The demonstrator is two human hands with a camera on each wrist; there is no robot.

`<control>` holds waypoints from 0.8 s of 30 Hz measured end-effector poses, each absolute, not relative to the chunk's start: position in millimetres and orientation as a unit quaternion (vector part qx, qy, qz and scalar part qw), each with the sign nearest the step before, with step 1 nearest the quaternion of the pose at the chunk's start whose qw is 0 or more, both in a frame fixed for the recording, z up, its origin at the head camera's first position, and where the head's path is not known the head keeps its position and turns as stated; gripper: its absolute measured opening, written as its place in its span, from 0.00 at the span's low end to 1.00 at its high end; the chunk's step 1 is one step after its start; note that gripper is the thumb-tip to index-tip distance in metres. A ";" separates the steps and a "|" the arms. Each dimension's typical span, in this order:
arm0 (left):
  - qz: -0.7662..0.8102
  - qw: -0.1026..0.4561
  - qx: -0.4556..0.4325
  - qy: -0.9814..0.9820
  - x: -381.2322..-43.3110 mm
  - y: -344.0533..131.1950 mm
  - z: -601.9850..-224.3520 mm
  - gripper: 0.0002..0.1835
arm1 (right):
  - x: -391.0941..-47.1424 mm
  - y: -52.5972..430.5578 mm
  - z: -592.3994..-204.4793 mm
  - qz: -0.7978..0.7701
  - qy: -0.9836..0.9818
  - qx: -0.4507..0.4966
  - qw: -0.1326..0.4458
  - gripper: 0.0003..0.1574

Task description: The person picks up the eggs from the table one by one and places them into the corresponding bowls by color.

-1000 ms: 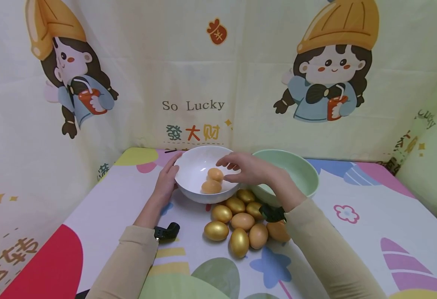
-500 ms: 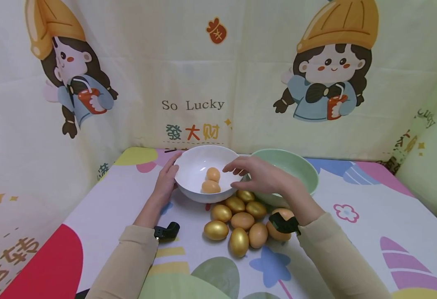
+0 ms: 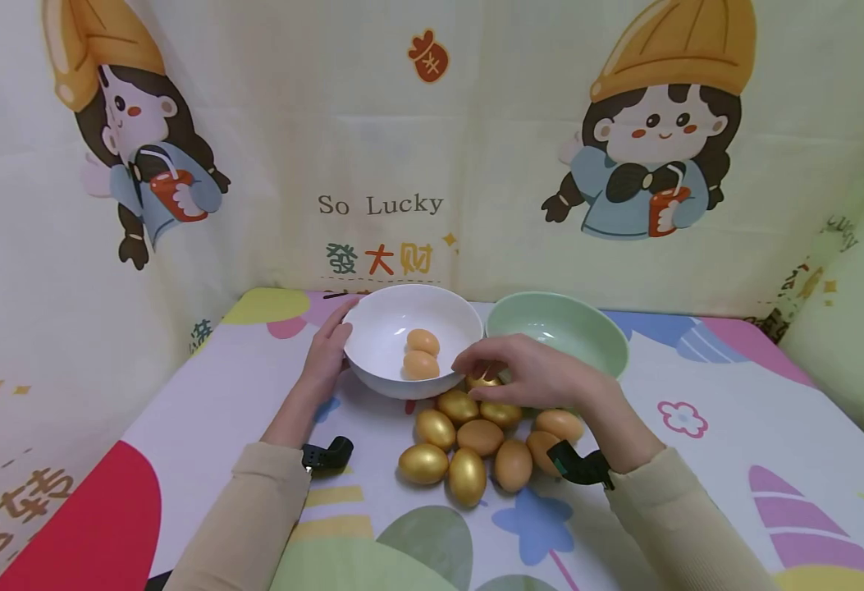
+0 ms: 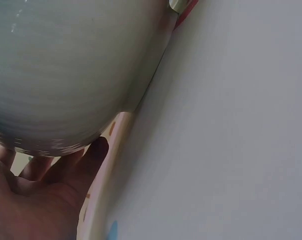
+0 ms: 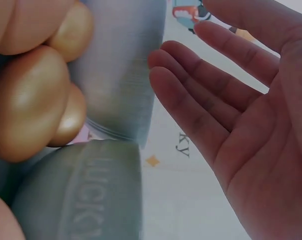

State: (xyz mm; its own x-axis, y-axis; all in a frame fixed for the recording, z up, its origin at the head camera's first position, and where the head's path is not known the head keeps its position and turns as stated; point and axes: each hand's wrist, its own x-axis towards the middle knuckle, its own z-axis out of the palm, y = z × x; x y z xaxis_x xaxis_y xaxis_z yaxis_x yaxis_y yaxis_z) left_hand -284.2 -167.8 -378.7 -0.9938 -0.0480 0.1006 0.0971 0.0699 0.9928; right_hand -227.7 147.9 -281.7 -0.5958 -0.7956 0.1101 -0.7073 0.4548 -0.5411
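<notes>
A white bowl [image 3: 365, 361] holds two brown eggs [image 3: 421, 365]. Against its left side, my left hand [image 3: 324, 353] grips the bowl, thumb near the rim and fingers along the outer wall. In the left wrist view, those fingers [image 4: 71, 167] touch the curved wall. My right hand [image 3: 535, 369] hovers above the golden eggs [image 3: 457, 406], between the white bowl and a green bowl [image 3: 594, 336]. Its fingers are loosely bent with nothing in them, as the right wrist view also shows. Several brown eggs [image 3: 480, 437] lie among the golden ones on the table.
The green bowl stands right of the white one, partly behind my right hand. A printed cloth [image 3: 697, 492] covers the table. Patterned curtains [image 3: 513, 164] hang close behind the bowls and at both sides. Black straps [image 3: 328, 454] sit on the wrists.
My right hand has moved out of the white bowl, rightward and toward me, to above the egg pile. The upper brown egg in the bowl has shifted slightly. My left hand stays put.
</notes>
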 end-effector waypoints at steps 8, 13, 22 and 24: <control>-0.682 0.053 -0.023 -0.729 -286.6 -164.8 -375.8 0.29 | -220.9 155.3 -288.4 -0.282 0.846 -0.441 0.104 0.20; -0.678 0.053 -0.021 -0.732 -285.3 -166.3 -374.5 0.29 | -219.4 156.7 -291.5 -0.286 0.845 -0.436 0.118 0.20; -0.675 0.049 -0.018 -0.736 -280.2 -167.1 -375.6 0.29 | -216.4 153.8 -295.3 -0.258 0.854 -0.435 0.121 0.21; -0.673 0.049 -0.019 -0.738 -279.9 -167.6 -376.6 0.29 | -215.5 153.4 -296.4 -0.255 0.857 -0.432 0.122 0.22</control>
State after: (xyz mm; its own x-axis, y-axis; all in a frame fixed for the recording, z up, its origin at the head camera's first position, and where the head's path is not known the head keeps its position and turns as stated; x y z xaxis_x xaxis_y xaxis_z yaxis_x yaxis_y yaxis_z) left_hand -279.9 -167.6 -376.6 -0.9945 -0.0382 0.0972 0.0933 0.0927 0.9913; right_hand -215.5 153.4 -296.4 -0.5976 -0.8018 0.0101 -0.6770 0.4977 -0.5422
